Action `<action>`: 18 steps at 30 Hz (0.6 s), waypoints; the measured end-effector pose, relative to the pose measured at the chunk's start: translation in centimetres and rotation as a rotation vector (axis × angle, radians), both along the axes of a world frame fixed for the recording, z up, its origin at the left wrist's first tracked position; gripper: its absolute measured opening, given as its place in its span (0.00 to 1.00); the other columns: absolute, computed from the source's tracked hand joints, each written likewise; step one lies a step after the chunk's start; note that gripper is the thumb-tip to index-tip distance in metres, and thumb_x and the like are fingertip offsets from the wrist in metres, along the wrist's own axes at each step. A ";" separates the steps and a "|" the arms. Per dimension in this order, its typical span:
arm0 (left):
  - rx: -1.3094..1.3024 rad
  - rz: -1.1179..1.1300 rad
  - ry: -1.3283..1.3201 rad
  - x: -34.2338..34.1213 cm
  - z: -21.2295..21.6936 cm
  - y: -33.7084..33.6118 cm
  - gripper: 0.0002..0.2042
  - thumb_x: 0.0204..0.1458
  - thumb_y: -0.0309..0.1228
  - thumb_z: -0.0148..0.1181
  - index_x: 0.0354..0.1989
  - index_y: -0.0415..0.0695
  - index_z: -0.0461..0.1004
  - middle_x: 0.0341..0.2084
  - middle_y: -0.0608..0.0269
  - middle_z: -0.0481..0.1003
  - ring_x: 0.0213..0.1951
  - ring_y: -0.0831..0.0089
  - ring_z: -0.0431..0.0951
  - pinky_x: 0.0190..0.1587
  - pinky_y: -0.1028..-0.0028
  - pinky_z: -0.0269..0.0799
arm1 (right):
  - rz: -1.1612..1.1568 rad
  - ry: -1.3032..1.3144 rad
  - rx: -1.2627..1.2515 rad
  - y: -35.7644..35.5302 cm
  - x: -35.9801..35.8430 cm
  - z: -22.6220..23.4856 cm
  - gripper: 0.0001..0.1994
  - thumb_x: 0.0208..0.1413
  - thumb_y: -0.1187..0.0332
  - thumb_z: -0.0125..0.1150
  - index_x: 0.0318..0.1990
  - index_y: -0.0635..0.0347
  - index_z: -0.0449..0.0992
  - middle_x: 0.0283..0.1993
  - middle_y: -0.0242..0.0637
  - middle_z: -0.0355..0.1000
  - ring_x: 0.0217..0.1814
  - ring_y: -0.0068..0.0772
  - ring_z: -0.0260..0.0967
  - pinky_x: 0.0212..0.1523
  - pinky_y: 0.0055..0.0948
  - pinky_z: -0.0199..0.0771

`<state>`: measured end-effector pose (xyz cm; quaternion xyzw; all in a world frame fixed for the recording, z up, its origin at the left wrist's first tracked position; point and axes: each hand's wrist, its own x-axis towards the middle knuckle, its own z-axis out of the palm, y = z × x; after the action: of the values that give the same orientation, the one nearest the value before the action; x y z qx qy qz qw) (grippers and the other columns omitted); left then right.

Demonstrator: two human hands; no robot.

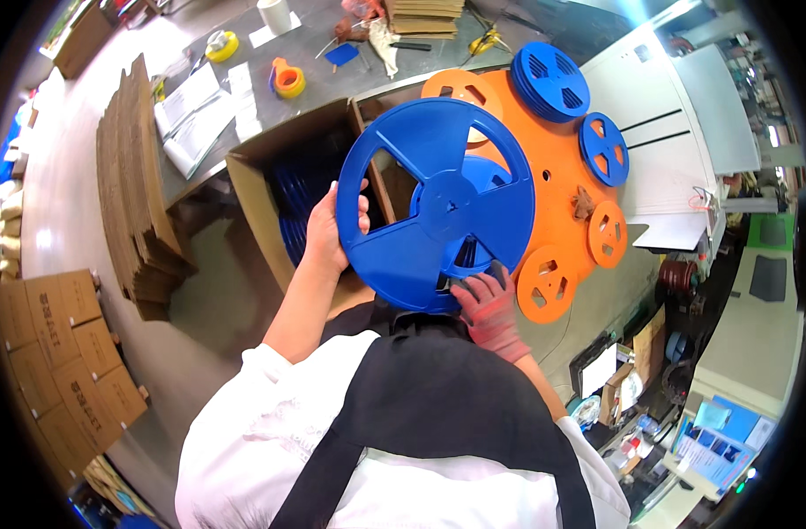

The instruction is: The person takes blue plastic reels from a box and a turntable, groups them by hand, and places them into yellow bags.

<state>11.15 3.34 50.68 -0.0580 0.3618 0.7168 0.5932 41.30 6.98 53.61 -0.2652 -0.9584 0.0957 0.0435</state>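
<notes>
A large blue plastic reel (436,204) with wide cut-outs is held up in front of my body. My bare left hand (329,226) is closed around its left rim, fingers through a cut-out. At the lower right rim, my right hand (491,313), in a red and grey glove, grips the edge with bent fingers. Behind the reel, partly hidden, stands an open cardboard box (255,185) with more blue reels (288,198) inside. To the right is a big orange round plate (557,145) carrying blue reels (551,81) and orange reels (546,284).
A grey worktable (324,84) runs behind, with papers (191,119), an orange tape dispenser (287,79) and stacked cardboard (425,16). Flattened cardboard (138,185) stands at the left. Stacked cartons (63,361) are at the lower left. A white machine cabinet (650,123) stands at the right.
</notes>
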 end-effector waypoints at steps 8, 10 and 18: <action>-0.105 0.022 0.067 0.6 0.8 -1.2 0.23 0.64 0.45 0.42 0.53 0.38 0.70 0.36 0.58 0.76 0.30 0.75 0.77 0.32 0.76 0.77 | -0.024 0.067 -0.130 0.1 -0.2 1.6 0.30 0.30 0.74 0.66 0.49 0.50 0.73 0.51 0.37 0.67 0.59 0.46 0.61 0.66 0.57 0.50; -0.129 0.043 0.039 0.3 0.6 -1.4 0.22 0.64 0.45 0.41 0.53 0.38 0.70 0.37 0.58 0.75 0.31 0.75 0.77 0.33 0.76 0.77 | -0.011 0.099 -0.119 0.1 -0.3 1.3 0.30 0.30 0.75 0.65 0.50 0.50 0.73 0.50 0.38 0.68 0.58 0.47 0.62 0.65 0.57 0.51; -0.107 0.068 -0.100 -1.2 -2.3 -1.6 0.21 0.65 0.41 0.38 0.49 0.37 0.71 0.38 0.56 0.77 0.32 0.73 0.77 0.34 0.74 0.78 | -0.089 0.322 -0.278 0.4 -1.0 3.0 0.27 0.36 0.70 0.66 0.50 0.54 0.71 0.52 0.40 0.68 0.59 0.52 0.61 0.66 0.56 0.50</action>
<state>9.95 1.74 48.36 -0.1375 0.3675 0.7123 0.5819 40.34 7.39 56.65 -0.2922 -0.9040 0.2660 0.1633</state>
